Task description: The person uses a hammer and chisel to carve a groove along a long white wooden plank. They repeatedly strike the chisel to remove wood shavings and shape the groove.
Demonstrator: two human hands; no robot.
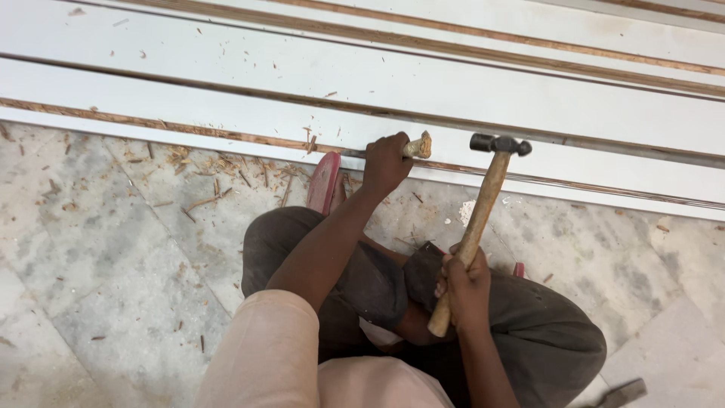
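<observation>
The left hand (385, 162) is wrapped tight around one wooden-handled chisel (418, 146), its battered butt end sticking out to the right, set against the near edge of the nearest white board (226, 121). The right hand (464, 287) grips one hammer (476, 219) low on its wooden handle; the black steel head stands raised just right of the chisel, apart from it. Four white boards lie side by side across the far floor. Wood chips (219, 170) litter the marble floor (98, 264) at left. One red sandal (323, 183) shows below the left hand.
</observation>
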